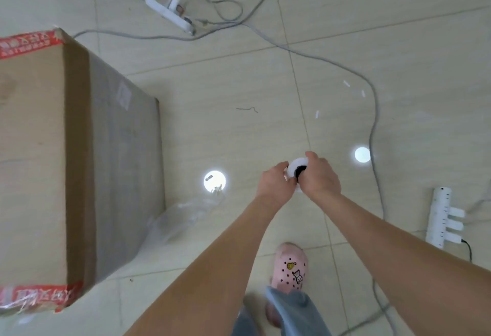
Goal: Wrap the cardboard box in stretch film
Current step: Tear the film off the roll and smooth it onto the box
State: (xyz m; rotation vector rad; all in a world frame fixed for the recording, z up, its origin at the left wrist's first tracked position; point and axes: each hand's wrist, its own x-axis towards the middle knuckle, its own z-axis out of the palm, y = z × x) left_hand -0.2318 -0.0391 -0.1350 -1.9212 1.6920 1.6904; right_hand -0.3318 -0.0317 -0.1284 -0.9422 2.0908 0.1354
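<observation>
Cardboard box [79,163] is sitting on the floor [372,43], well to the left; left hand [276,184] and right hand [320,179] are both gripping the stretch film roll [296,167], held upright, left hand nearer, loose film [183,216] trailing boxward.

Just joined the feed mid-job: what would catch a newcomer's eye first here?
A tall cardboard box fills the left. At centre, the left hand and right hand grip the stretch film roll, loose film trailing towards the box's base. Cables and power strips sprawl over the floor.
</observation>
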